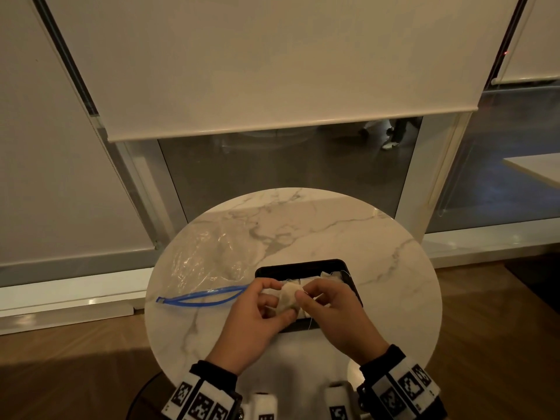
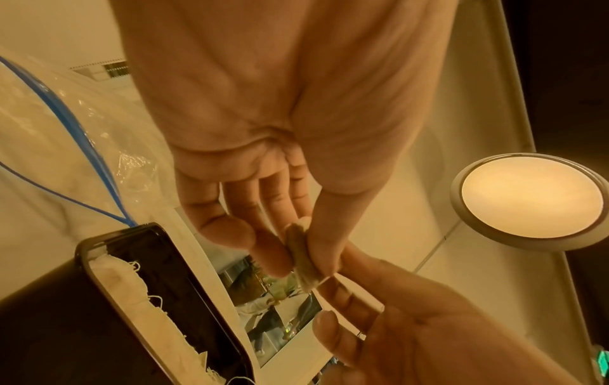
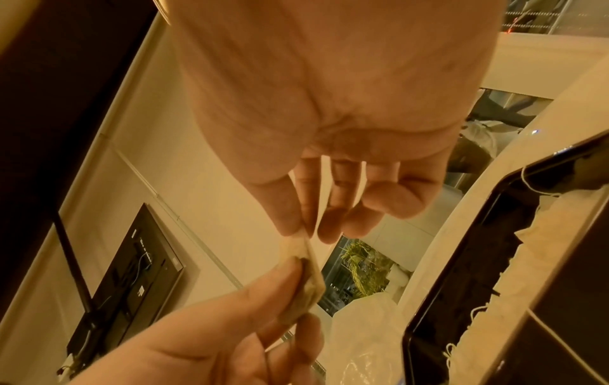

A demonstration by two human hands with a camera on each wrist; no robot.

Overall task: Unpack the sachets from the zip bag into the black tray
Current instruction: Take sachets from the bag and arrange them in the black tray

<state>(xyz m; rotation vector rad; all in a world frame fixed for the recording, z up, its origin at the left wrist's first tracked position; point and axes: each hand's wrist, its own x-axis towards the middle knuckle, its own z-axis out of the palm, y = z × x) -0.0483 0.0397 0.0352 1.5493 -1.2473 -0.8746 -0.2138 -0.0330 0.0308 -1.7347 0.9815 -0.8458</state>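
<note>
Both hands meet low centre of the head view, over the black tray (image 1: 303,263). Left hand (image 1: 257,316) pinches one sachet (image 1: 288,298) between thumb and fingers; right hand (image 1: 330,310) pinches its opposite edge. More sachets (image 1: 328,275) already lie in the tray, strings trailing. Zip bag (image 1: 209,265) lies slack at left on the surface (image 1: 378,253), apparently empty. Judgement: sachet is light, soft, tear-prone; hold by seam edge, watch the string snagging.

My head camera looks forward and down over the round table (image 1: 333,237) toward the window blind (image 1: 272,71). Each wrist camera sits close under my palm, looking up along my fingers — all three share the black tray (image 1: 303,263) and the sachet (image 1: 288,297).
</note>
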